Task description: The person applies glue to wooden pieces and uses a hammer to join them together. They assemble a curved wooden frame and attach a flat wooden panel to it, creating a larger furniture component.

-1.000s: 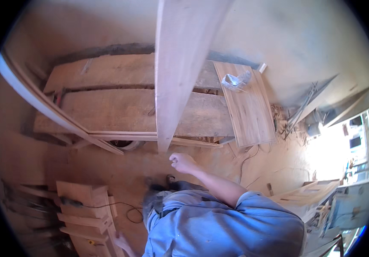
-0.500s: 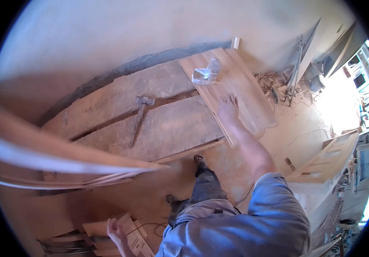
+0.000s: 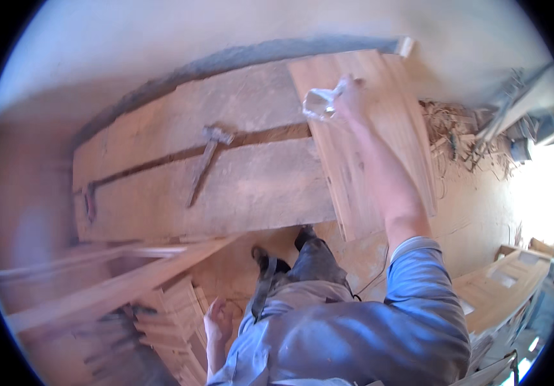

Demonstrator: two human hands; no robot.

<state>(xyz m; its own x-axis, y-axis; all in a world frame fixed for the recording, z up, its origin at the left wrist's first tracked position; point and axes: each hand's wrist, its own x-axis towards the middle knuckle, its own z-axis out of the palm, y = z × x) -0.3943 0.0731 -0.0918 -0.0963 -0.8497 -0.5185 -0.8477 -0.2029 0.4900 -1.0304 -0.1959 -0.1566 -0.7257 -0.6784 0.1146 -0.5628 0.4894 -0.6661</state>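
**Two hands, one at a clear bag on the workbench**

One view, from the head, looks down over a blue-sleeved person standing at a long wooden workbench set against a pale wall.

The right hand stretches far forward, its arm bare below a rolled blue cuff. Its fingers are closed on a crumpled clear plastic bag, which sits at the far end of a light wooden panel. That panel lies across the right end of the bench, overhanging its near edge.

The left hand hangs low beside the person's hip, fingers loosely curled and holding nothing, just beside a stack of short wood pieces on the floor.

A hammer lies on the bench top, well apart from both hands, its head near a dark gap between the planks. Long boards lean across the lower left. Wood shavings lie heaped on the floor past the panel. A dark shoe shows on the dusty ground below the bench edge.
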